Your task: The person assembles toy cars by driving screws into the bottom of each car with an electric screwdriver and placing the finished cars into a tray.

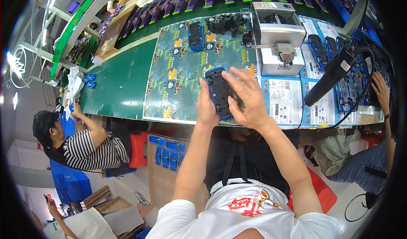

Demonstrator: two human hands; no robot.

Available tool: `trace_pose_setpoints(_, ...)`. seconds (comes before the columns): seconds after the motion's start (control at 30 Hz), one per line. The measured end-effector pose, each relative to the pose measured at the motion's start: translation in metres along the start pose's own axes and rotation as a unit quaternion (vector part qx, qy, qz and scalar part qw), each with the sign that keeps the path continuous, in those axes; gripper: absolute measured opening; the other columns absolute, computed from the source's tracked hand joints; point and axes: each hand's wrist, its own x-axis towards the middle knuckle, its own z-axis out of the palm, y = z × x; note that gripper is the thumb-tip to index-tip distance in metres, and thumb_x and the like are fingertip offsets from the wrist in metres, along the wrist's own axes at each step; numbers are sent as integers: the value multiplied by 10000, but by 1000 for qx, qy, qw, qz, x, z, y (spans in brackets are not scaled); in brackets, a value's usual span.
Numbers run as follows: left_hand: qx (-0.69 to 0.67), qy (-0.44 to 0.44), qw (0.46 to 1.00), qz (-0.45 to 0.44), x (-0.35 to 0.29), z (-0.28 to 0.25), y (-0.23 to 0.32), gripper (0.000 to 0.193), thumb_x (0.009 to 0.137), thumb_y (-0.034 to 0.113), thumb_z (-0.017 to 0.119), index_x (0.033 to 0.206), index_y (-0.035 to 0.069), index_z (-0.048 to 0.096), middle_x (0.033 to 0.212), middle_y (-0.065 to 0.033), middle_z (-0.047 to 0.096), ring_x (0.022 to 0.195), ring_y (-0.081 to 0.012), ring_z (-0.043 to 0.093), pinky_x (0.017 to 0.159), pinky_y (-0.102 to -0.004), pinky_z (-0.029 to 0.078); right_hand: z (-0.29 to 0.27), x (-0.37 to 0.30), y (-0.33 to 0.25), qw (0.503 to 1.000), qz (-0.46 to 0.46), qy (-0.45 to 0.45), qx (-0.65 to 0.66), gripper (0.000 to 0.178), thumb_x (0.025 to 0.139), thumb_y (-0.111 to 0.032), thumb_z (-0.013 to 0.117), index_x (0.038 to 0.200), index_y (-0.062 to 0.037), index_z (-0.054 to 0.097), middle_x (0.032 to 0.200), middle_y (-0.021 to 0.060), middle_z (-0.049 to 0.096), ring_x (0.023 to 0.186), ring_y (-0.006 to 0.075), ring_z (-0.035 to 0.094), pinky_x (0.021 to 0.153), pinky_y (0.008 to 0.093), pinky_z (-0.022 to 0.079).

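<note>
A blue toy car (219, 93) lies upside down over the near edge of the workbench, its black underside facing up. My left hand (206, 105) is closed around its left side, with the thumb along the edge. My right hand (250, 99) is at the car's right side with fingers stretched and apart. Its fingertips are at the car's upper right end, and its thumb is by the lower right edge. Farther off on the printed sheet (182, 65) rests another upturned blue toy car (195, 36), beside a heap of black plastic parts (229, 24).
A metal benchtop machine (280, 35) stands beyond my right hand. A black cylindrical tool (330, 77) hangs at the right, over rows of upturned cars (345, 90). Co-workers sit left (91, 148) and right. Purple items line the far belt (190, 5); a board of blue pieces (167, 154) lies below.
</note>
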Motion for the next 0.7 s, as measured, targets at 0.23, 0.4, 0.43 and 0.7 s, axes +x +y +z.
trace_pose_setpoints(0.23,-21,-3,1000,-16,1,3,0,697,999,650,209,1151,65,555,956,-101,655,777,-212,682,682,-346,589,-11,-9,7,999,-8,12,40,430,697,66,606,1116,-13,662,1019,134,696,966,310,650,826,410,507)
trace_pose_setpoints(0.4,-82,9,997,-13,3,0,4,710,1000,648,222,1192,44,543,952,-116,648,775,-228,675,687,-366,585,-23,-27,-5,995,-31,-95,14,448,664,51,621,1101,-32,679,1029,137,700,986,331,662,879,434,513)
trace_pose_setpoints(0.43,-97,-17,995,-14,3,-2,4,714,1001,647,227,1211,39,537,952,-119,647,780,-232,673,684,-365,583,-30,-34,0,992,-63,-103,33,460,639,55,606,1084,-31,686,1022,132,708,952,325,680,873,440,520)
trace_pose_setpoints(0.7,-87,60,994,-14,3,0,4,710,1003,641,238,1235,36,528,935,-113,637,784,-227,664,703,-365,577,-25,-18,-17,995,-34,-94,-3,476,625,36,591,1088,-19,685,968,120,708,910,301,689,925,462,504)
